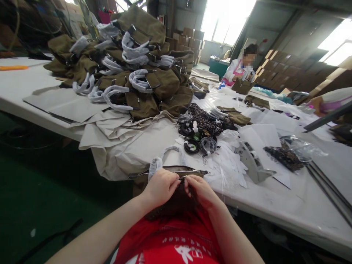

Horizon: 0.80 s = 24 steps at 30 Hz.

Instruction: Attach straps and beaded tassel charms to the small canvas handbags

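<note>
Left hand [161,187] and right hand [202,191] each pinch the bag [176,171] at its zipper; contents hidden. Clear pouch [301,148] nearby holds dark chain bits.

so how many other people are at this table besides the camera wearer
1: a person at the far end of the table. The wearer's own left hand and right hand pinch the bag at the near edge. The bag pile may hide others.

A red top [170,244] with white printed lettering is worn; forearms, left hand [161,187] and right hand [202,191] are left bare, tbh.
</note>
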Tool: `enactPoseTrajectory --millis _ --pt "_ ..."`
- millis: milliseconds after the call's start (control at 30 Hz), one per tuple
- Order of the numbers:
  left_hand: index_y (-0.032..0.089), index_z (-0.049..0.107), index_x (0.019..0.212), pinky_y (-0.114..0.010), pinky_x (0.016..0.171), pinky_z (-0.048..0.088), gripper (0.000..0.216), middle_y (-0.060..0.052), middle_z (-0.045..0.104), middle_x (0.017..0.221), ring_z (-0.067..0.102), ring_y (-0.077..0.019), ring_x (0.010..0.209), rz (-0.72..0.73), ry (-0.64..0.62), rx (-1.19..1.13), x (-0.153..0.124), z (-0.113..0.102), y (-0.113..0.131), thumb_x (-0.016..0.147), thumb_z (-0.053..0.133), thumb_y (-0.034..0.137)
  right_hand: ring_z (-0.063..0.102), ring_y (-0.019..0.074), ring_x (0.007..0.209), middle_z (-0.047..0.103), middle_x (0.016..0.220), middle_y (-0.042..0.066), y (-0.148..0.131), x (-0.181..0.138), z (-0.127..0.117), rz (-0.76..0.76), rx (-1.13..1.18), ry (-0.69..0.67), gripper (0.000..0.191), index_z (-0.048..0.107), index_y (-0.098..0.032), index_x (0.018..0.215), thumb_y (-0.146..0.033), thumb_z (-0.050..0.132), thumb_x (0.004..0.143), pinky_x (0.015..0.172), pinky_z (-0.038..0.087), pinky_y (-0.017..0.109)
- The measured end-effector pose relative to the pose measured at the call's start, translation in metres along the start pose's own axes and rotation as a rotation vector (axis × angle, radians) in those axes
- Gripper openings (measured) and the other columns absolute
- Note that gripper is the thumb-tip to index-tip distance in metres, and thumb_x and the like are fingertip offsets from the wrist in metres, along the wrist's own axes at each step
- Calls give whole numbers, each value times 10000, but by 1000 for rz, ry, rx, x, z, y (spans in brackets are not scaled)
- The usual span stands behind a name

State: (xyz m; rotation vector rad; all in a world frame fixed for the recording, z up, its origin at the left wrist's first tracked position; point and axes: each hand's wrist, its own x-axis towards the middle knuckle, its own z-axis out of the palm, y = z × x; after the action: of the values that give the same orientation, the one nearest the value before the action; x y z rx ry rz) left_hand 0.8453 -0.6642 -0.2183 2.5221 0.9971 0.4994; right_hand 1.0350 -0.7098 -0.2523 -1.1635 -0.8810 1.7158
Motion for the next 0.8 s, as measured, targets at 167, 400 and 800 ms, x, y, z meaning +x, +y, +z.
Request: enactPoseTrajectory --millis 167,400,800 --pt "183 541 683 -269 640 366 335 -13 613 677 562 -162 677 -81 -11 -96 0 1 -3 958 422 332 492 120 514 568 574 -8 -1 -3 6 -207 -244 145 428 642 -192 731 -575 530 888 524 382 248" --pt "184 577 689 -303 651 367 284 -41 622 701 552 -194 703 49 35 4 -3 -5 0 927 468 294 591 210 962 654 976 59 -49 -23 11 -593 -972 343 152 679 -225 946 -209 578 834 876 436 337" --pt "273 604 1187 -457 1040 444 403 -83 657 1203 585 -280 1143 69 246 -21 -16 -35 -5 787 659 275 513 356 1203 539 1310 190 -12 6 3 -157 -1196 312 935 424 -135 1403 -282 770 547 1018 394 462"
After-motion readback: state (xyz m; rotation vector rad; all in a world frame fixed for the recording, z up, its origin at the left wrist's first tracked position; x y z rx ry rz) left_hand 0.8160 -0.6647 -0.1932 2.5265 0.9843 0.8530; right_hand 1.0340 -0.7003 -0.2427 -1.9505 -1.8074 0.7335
